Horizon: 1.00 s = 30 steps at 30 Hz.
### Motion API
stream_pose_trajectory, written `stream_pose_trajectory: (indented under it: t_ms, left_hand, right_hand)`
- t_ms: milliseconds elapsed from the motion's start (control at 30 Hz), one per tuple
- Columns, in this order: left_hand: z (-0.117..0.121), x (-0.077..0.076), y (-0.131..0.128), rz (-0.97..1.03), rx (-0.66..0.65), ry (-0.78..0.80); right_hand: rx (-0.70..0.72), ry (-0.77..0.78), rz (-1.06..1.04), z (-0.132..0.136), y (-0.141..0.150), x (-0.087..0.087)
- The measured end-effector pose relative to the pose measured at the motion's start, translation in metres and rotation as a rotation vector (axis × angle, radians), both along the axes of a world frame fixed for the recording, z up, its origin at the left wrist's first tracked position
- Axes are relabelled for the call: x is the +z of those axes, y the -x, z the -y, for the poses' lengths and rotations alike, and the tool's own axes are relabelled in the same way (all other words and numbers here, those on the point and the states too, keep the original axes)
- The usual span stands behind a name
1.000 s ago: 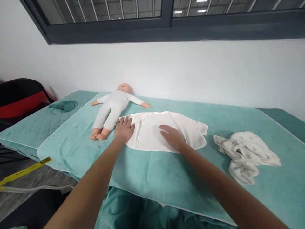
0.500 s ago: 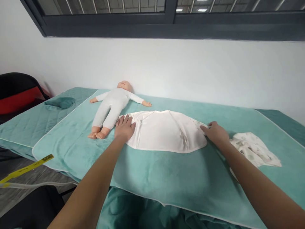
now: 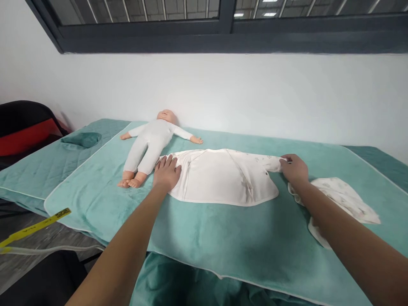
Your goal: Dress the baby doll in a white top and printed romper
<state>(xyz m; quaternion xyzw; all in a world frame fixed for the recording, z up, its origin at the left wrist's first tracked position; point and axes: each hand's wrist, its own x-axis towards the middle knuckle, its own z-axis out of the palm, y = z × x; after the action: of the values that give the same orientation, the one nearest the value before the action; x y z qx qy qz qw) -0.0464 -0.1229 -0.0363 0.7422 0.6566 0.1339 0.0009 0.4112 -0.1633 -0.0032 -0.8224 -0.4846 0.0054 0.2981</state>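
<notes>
Since half a second ago, I have the right hand (image 3: 295, 170) farther toward the mat's right edge and a little farther back. Then it was at the shirt's right end, with the sleeve there tucked in; now the sleeve (image 3: 271, 163) is drawn out straight. A second ago, that hand lay over the middle of the shirt. The left hand (image 3: 167, 173) has kept its place.

The shirt (image 3: 216, 176) lies flat around the middle of the mat (image 3: 191, 240), between its left and right edges. I read its long axis as running from left to right, roughly along the mat's back edge. The drawn-out sleeve points toward the mat's right edge, and the broad, curved hem faces the near edge. A crease runs down its right part.

My right hand is closed to a pinch, thumb and fingers on the sleeve's end. My left hand is open, palm down on the shirt's left end, fingers slightly spread, gripping nothing.

Just beside the left hand, the doll (image 3: 153, 136) lies on its back toward the mat's far left corner, head to the back edge. Toward the right edge, a crumpled cloth (image 3: 347, 193) sits partly hidden by the right forearm (image 3: 350, 242).
</notes>
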Motion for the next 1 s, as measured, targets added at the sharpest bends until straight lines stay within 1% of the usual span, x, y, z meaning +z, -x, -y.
stream_pose_trajectory:
  t_ms: [167, 267, 333, 400, 467, 533, 633, 767, 833, 933, 1000]
  left_hand:
    - [0.0, -0.001, 0.0, -0.004, 0.001, -0.015]
    - [0.0, -0.001, 0.0, -0.008, 0.0, -0.029]
    - [0.001, -0.002, 0.0, -0.009, 0.0, -0.053]
    - [0.003, -0.003, -0.001, -0.008, -0.006, -0.107]
    - [0.004, -0.003, -0.001, -0.001, -0.024, -0.164]
    - [0.005, -0.003, -0.001, 0.012, -0.046, -0.186]
    - [0.004, -0.003, -0.001, 0.039, -0.048, -0.167]
    - [0.002, -0.004, -0.002, 0.069, -0.03, -0.159]
    - [0.004, -0.004, -0.003, 0.087, -0.036, -0.168]
    - [0.009, 0.003, -0.002, 0.116, -0.047, -0.182]
    - [0.012, 0.016, 0.002, 0.119, -0.084, -0.208]
  right_hand:
    - [0.007, -0.085, 0.06, -0.004, 0.0, 0.001]
    - [0.072, -0.112, 0.114, -0.006, 0.009, 0.0]
    - [0.166, -0.094, 0.149, -0.007, 0.019, -0.006]
    - [0.309, -0.038, 0.225, -0.008, 0.029, -0.015]
    - [0.469, 0.062, 0.325, -0.008, 0.035, -0.026]
    - [0.563, 0.164, 0.392, -0.009, 0.037, -0.035]
    - [0.571, 0.241, 0.436, -0.011, 0.033, -0.042]
    - [0.564, 0.257, 0.456, -0.009, 0.029, -0.043]
    - [0.534, 0.248, 0.433, -0.007, 0.032, -0.041]
    - [0.505, 0.208, 0.371, -0.015, 0.049, -0.032]
    - [0.53, 0.159, 0.303, -0.031, 0.074, -0.02]
